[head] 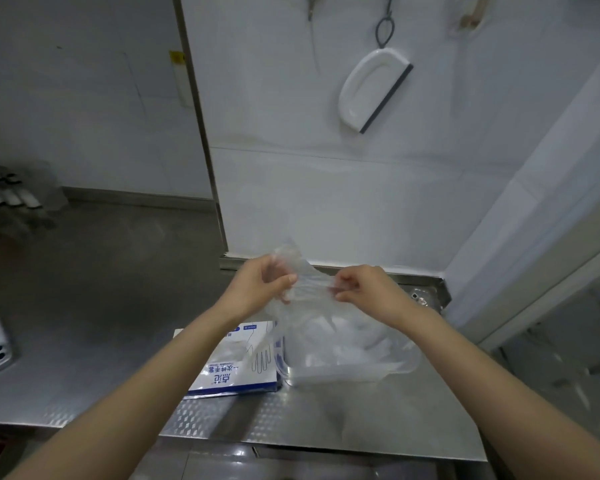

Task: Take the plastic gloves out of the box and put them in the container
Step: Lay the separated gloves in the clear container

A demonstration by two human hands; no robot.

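Both hands, left hand and right hand, pinch a clear plastic glove in their fingers, stretching it above the container. The glove box lies flat just beside it, toward the bench's near edge.

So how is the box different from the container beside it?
The box is opaque, white and blue with print; the container is clear plastic. The box lies flat and looks thin; the container stands taller, open-topped. Crumpled gloves lie in the container; what the box holds is unclear. Both sit side by side on the steel counter.
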